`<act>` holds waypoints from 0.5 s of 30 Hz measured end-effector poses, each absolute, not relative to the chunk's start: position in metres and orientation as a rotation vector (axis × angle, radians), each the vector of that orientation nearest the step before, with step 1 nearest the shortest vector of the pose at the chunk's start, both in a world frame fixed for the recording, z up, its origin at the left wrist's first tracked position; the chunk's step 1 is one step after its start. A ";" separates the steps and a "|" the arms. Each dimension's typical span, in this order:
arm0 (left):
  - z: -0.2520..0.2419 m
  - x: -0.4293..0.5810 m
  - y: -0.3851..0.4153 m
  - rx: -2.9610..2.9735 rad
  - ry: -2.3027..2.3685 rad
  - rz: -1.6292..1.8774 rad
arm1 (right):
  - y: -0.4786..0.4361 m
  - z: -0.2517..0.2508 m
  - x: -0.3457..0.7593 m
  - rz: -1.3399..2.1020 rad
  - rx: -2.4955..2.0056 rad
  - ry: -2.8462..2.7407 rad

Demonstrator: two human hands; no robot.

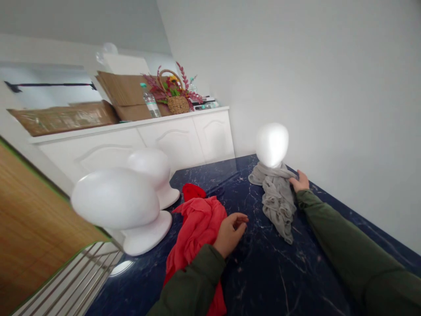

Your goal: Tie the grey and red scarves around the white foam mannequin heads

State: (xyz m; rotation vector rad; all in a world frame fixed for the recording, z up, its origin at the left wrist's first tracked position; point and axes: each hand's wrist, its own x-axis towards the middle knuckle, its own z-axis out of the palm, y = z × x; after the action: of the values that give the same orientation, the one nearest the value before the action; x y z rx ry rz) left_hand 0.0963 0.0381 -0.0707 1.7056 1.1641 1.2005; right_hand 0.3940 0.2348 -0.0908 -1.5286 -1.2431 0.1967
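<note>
A grey scarf (278, 197) is draped around the neck of a white mannequin head (272, 144), its gathered end hanging forward onto the table. On the scarf's right side, my right hand (301, 181) pinches its edge between thumb and fingers. Loosely curled, with a gap between thumb and fingers, my left hand (231, 232) holds nothing and hovers over the table beside a coral-red scarf (197, 224). That scarf lies crumpled, partly hidden under my left sleeve. Behind it sits a smaller bright red cloth (193, 192).
Two more white mannequin heads, a near one (115, 199) and a farther one (151, 169), stand left on the dark blue marbled table (263, 272). A white cabinet (177, 136) behind bears cardboard boxes (126, 92), a bottle (151, 103) and a flower basket (178, 104). A wall borders the right.
</note>
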 end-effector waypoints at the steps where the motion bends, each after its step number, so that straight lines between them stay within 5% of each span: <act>1: -0.065 0.095 0.037 1.700 1.197 1.305 | 0.219 -0.086 0.385 0.105 -1.528 -1.246; 5: -0.026 0.069 0.026 1.643 1.270 1.704 | 0.142 -0.064 0.323 -0.243 -1.227 -1.545; 9: -0.003 0.004 0.010 1.574 1.462 1.921 | 0.056 -0.062 0.231 -0.080 -0.816 -2.032; 15: -0.036 -0.057 -0.002 1.831 2.002 1.220 | -0.009 -0.076 0.131 0.110 -0.329 -2.523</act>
State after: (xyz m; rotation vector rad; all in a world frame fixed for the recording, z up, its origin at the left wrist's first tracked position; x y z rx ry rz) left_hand -0.0567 -0.0017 -0.0361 1.8308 2.0023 1.2198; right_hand 0.1306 -0.0092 -0.0758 -0.3290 -2.5235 0.1096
